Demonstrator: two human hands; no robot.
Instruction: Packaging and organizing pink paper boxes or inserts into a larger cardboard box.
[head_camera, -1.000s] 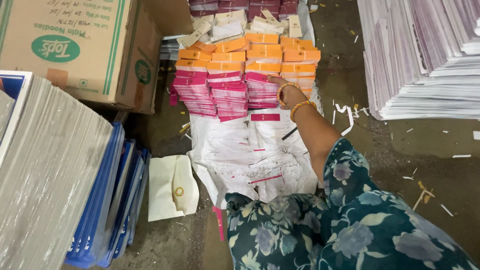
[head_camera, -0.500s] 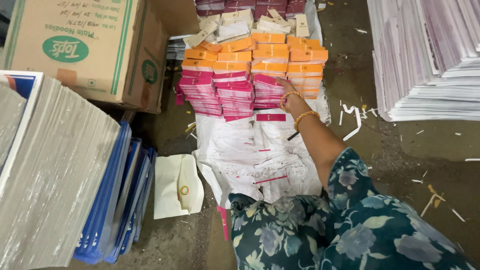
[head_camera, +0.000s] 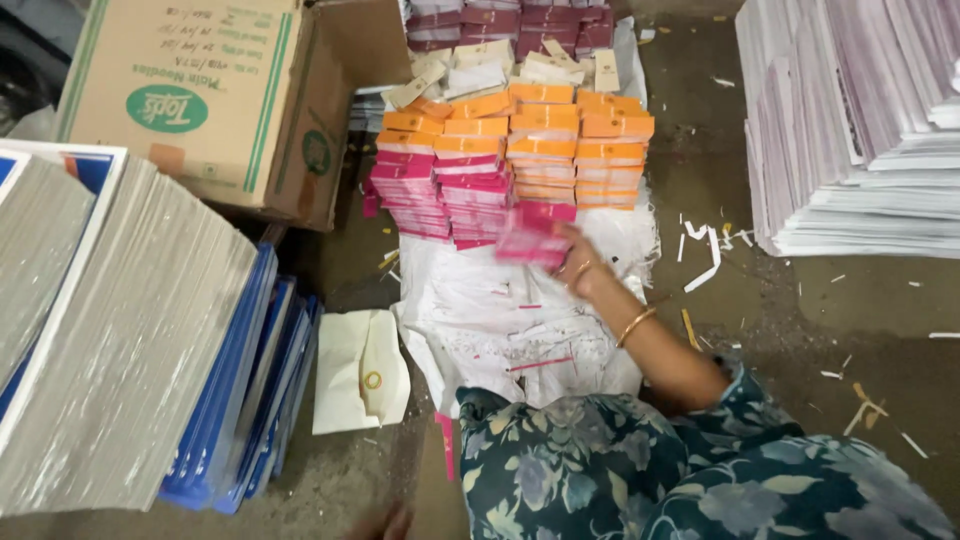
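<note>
- One small pink bundle (head_camera: 532, 240), blurred, clamped in the fingers of the right hand (head_camera: 580, 268); lifted just off the near edge of the pink stacks, above the far part of the white sack sheet (head_camera: 500, 320).
- Right hand bent at the wrist, a ring on one finger, a gold bangle (head_camera: 636, 326) on the forearm, a dark floral sleeve (head_camera: 720, 400) behind it.
- Left hand (head_camera: 385, 522) barely showing at the bottom edge of the view, only fingertips visible; cannot tell whether open or closed, nothing seen in it.
- Pink stacks (head_camera: 440, 195) in rows along the far edge of the sheet, touching one another.
- Orange stacks (head_camera: 560, 140) just behind and to the right of the pink ones, reaching the sheet's far right corner.
- Cream packets (head_camera: 490, 65) piled loosely behind the orange, darker maroon stacks (head_camera: 520, 20) beyond them at the top edge of the view.
- Brown cardboard box (head_camera: 190, 100) on the floor to the far left of the stacks, one flap open.
- Tall grey pile of printed sheets (head_camera: 110, 330) at the left, blue-edged boards (head_camera: 250, 400) leaning beside it.
- White envelope (head_camera: 360, 370) flat on the floor, just beside the sheet's left edge.
- Large white and purple paper pile (head_camera: 860, 130) at the far right, well apart from the sheet, paper scraps (head_camera: 705, 250) strewn on the floor between.
</note>
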